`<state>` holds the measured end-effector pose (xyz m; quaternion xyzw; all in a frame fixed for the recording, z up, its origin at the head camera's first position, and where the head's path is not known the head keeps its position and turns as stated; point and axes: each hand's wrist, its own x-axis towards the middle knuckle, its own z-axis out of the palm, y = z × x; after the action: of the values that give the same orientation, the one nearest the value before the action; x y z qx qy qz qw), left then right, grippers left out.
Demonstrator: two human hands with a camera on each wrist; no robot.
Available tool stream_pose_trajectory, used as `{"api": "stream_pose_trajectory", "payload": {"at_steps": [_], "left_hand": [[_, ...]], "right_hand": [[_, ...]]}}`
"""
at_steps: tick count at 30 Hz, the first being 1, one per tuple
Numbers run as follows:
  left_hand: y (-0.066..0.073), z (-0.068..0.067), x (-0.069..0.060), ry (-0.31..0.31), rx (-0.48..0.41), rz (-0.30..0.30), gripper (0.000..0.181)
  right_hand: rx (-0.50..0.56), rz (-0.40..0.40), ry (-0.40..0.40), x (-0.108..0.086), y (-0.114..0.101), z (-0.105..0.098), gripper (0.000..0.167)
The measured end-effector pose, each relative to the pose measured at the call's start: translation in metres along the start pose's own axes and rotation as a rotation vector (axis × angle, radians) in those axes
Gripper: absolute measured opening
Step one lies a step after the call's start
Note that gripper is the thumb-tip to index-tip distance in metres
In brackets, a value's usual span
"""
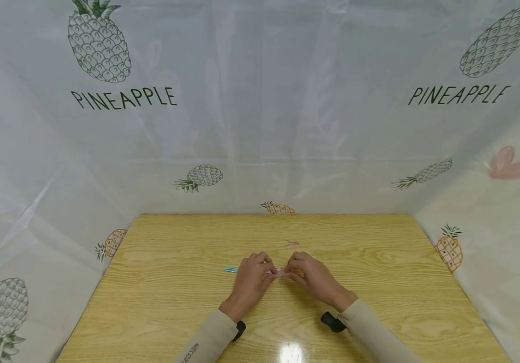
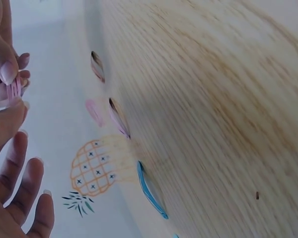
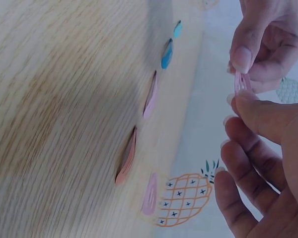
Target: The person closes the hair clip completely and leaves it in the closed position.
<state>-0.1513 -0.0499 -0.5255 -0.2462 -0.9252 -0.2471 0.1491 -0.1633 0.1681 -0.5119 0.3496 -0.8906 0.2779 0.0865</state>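
Beige sleeves [image 1: 210,333] lay nearest. Right of the blue clip [image 3: 167,54], the left hand [image 1: 252,280] and right hand [image 1: 314,280] both pinched a pink hair clip [image 3: 242,83], thumbs and fingers drawn together. Apparently the step was working that clip; the next move likely called for steady pinches.
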Motion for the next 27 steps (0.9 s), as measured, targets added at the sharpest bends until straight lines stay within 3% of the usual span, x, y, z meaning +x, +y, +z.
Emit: {"api": "stream_pose_trajectory", "payload": {"at_steps": [18, 27], "left_hand": [[0.005, -0.003, 0.001, -0.115, -0.157, 0.074, 0.005], [0.005, 0.0, 0.0, -0.154, -0.257, 0.085, 0.006]], "right_hand": [[0.228, -0.018, -0.112, -0.012, 0.012, -0.01, 0.012], [0.31, -0.075, -0.137, -0.017, 0.017, -0.013, 0.016]]}}
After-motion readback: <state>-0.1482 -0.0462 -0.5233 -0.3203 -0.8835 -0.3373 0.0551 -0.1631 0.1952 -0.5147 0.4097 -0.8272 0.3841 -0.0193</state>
